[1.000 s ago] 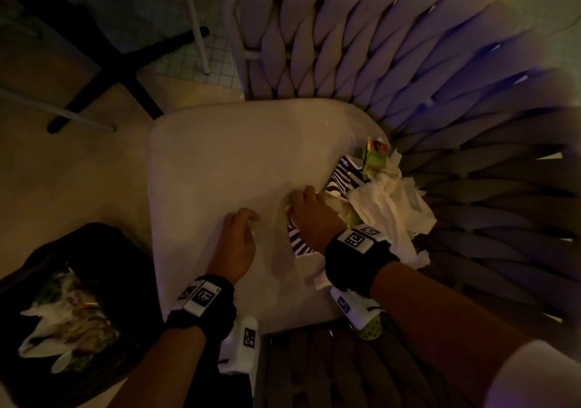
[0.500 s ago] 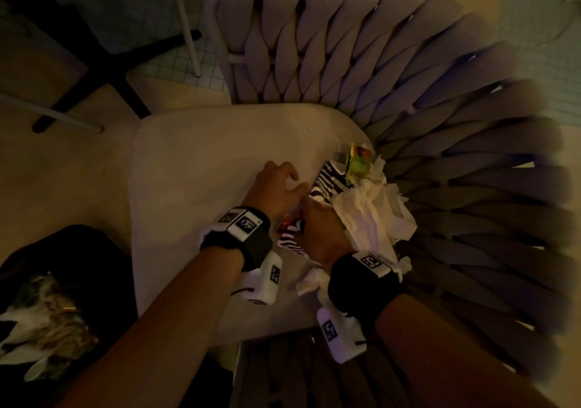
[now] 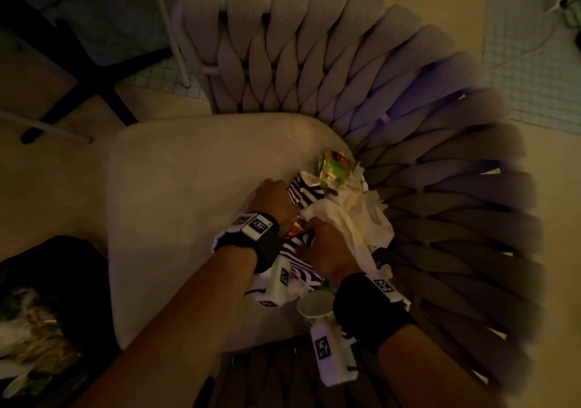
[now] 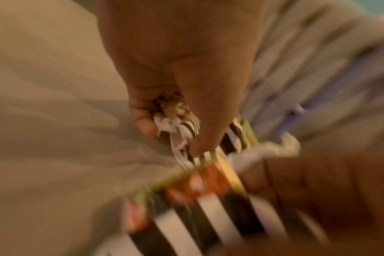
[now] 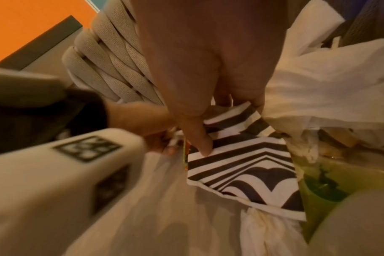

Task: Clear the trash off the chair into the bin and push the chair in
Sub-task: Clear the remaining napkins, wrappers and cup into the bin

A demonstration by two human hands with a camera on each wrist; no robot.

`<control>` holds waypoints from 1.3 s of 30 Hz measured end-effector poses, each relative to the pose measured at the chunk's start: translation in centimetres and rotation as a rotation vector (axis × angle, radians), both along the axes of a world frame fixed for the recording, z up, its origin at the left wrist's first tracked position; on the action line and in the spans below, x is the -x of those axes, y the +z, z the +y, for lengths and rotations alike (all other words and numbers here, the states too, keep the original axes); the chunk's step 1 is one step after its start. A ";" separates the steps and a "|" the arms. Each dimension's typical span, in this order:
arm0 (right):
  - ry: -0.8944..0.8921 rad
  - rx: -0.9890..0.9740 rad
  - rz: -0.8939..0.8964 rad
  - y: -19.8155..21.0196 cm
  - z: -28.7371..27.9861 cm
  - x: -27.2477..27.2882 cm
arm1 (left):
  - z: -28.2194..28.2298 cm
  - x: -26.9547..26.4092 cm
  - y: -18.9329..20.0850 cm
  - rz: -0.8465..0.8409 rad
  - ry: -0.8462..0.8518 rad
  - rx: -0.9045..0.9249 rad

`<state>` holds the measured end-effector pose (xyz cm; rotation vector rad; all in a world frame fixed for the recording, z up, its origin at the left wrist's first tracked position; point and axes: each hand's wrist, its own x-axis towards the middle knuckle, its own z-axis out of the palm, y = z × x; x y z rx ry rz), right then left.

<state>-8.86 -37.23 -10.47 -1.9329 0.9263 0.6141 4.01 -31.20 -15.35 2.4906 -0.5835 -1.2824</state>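
Trash is piled at the right side of the chair's beige cushion (image 3: 188, 203): a black-and-white striped wrapper (image 3: 303, 192), a green packet (image 3: 334, 170), white napkins (image 3: 355, 219) and a paper cup (image 3: 316, 305) lying by my right wrist. My left hand (image 3: 273, 198) is at the pile's left edge. In the left wrist view, the left hand (image 4: 167, 136) pinches a crumpled scrap and the wrapper's edge between curled fingers. My right hand (image 3: 314, 234) sits beside it. Its thumb (image 5: 200, 138) presses on the striped wrapper (image 5: 241, 164) with the fingers curled behind.
A black-lined bin (image 3: 47, 282) holding trash stands on the floor at the lower left, beside the chair. The woven backrest (image 3: 314, 62) curves around the far and right sides. A dark table base (image 3: 78, 71) stands on the floor at the upper left.
My left hand has moved right from the bare cushion into the pile. Both hands have closed in on the striped wrapper. The view has shifted nearer to the chair.
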 end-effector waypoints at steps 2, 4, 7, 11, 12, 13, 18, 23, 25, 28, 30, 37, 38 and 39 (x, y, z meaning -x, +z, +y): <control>0.014 -0.021 -0.001 0.0 0.0 0.1 | 1.7 -1.1 0.4 0.031 0.084 0.042; 0.021 -0.053 -0.004 0.2 0.0 -0.1 | 4.1 -2.3 1.4 0.082 0.139 0.124; 0.042 -0.068 -0.009 0.7 0.2 -0.6 | 9.2 -3.8 2.7 0.142 0.229 0.202; 0.046 -0.088 0.026 1.2 1.1 -2.0 | 17.3 -4.3 3.5 0.310 0.464 0.346; 0.062 -0.088 0.020 1.3 1.6 -2.4 | 19.3 -4.1 3.7 0.318 0.505 0.381; 0.080 -0.087 0.017 1.5 2.3 -2.9 | 21.5 -3.8 3.8 0.304 0.544 0.401; 0.247 -0.106 -0.009 2.7 8.6 -7.6 | 32.5 -1.4 3.5 0.251 0.785 0.430; 0.414 -0.224 -0.093 3.9 20.7 -13.7 | 44.3 1.8 3.1 0.223 1.138 0.326; 0.491 -0.270 -0.124 3.5 26.9 -15.4 | 49.2 2.9 2.4 0.233 1.249 0.306; 0.594 -0.377 -0.040 0.8 36.7 -16.6 | 55.8 3.9 1.7 0.236 1.367 0.333; 0.627 -0.436 0.052 -2.0 42.6 -16.6 | 60.0 4.7 0.0 0.207 1.406 0.289; 0.646 -0.407 0.304 -11.3 55.7 -15.3 | 70.5 5.5 -9.4 0.166 1.261 -0.036; 0.642 -0.396 0.323 -12.2 56.7 -15.2 | 71.1 5.2 -10.1 0.170 1.249 -0.011; 0.625 -0.396 0.326 -12.8 57.5 -15.3 | 71.5 4.8 -10.7 0.175 1.233 0.021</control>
